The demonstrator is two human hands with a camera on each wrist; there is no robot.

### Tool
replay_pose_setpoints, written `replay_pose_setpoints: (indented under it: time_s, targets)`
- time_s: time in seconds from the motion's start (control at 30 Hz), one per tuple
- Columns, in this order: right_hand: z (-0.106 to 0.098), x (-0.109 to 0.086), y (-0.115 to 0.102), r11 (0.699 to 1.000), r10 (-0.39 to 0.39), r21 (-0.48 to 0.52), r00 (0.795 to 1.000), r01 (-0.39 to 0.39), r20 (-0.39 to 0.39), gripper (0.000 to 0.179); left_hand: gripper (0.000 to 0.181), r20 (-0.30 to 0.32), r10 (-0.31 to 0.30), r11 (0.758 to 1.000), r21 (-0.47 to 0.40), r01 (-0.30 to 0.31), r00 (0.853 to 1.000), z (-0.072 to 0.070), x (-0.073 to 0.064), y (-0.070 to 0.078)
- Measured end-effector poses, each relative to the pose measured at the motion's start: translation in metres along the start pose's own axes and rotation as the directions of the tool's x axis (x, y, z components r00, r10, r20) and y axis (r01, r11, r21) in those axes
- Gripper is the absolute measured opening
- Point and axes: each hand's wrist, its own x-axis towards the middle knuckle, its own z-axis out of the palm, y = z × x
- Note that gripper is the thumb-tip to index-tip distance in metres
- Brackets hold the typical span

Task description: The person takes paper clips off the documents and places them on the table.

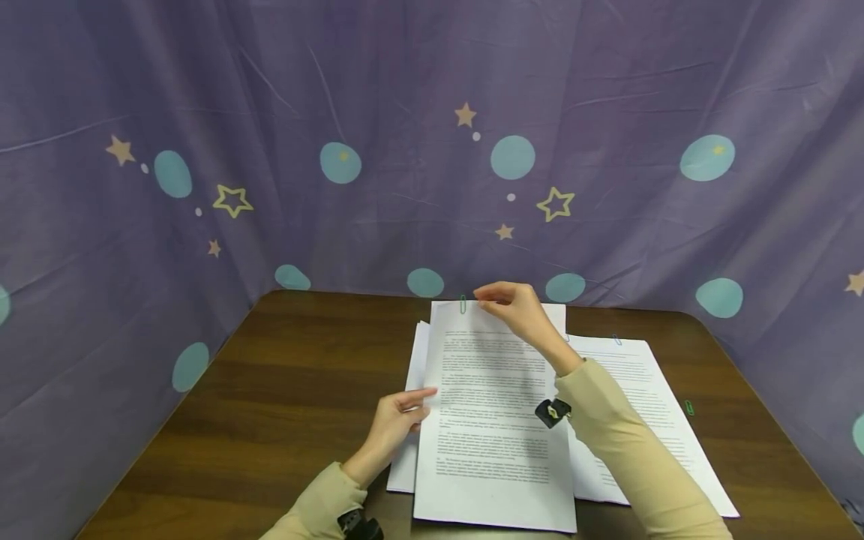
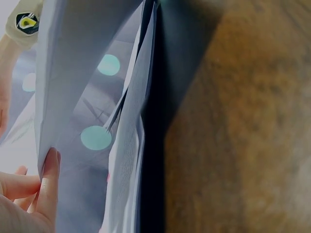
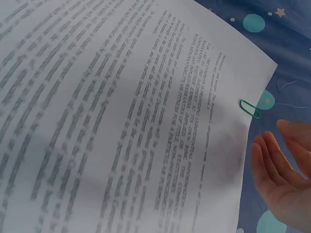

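Observation:
My left hand (image 1: 398, 420) pinches a printed stack of paper (image 1: 496, 420) by its left edge, between thumb and fingers (image 2: 49, 187). The left wrist view shows this stack raised above other sheets (image 2: 127, 150). On its top edge sits a green paper clip (image 1: 463, 304), seen larger in the right wrist view. Just right of that clip is my right hand (image 1: 516, 307), near the top edge. Its fingers are loosely bent, with the thumb apart and nothing between them in the right wrist view (image 3: 286, 170).
More sheets (image 1: 417, 360) lie under the raised stack at left. At right another printed stack (image 1: 648, 405) bears a blue paper clip (image 1: 617, 340). A loose green paper clip (image 1: 689, 407) lies on the brown wooden table (image 1: 304, 375). Behind hangs a purple patterned curtain (image 1: 405, 90).

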Motion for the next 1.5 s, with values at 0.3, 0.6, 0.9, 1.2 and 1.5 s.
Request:
replay_pose_setpoints:
  time_s: [0.3, 0.6, 0.9, 1.2, 1.5]
  targets:
    - [0.009, 0.004, -0.010, 1.000, -0.012, 0.028, 1.000, 0.012, -0.018, 0.021, 0.030, 0.000, -0.003, 1.000, -0.012, 0.003, 1.000, 0.000, -0.001, -0.001]
    - [0.016, 0.011, 0.001, 1.000, -0.013, -0.021, 0.999, 0.012, -0.032, 0.018, 0.030, 0.004, 0.000, 1.000, -0.008, 0.000, 1.000, 0.001, -0.002, -0.002]
    - [0.018, 0.010, 0.000, 1.000, -0.009, -0.021, 0.999, 0.008, -0.046, 0.018, 0.030, 0.010, 0.003, 1.000, -0.004, -0.003, 1.000, 0.002, -0.004, 0.002]
    - [0.019, 0.009, -0.001, 0.999, -0.020, -0.031, 0.998, 0.018, -0.063, 0.014, 0.030, 0.024, 0.015, 1.000, -0.022, -0.014, 1.000, 0.003, -0.007, 0.003]
    - [0.019, 0.008, 0.000, 0.999, -0.027, -0.029, 0.997, 0.025, -0.077, 0.014, 0.028, 0.024, 0.006, 1.000, -0.002, -0.006, 1.000, 0.004, -0.014, 0.019]
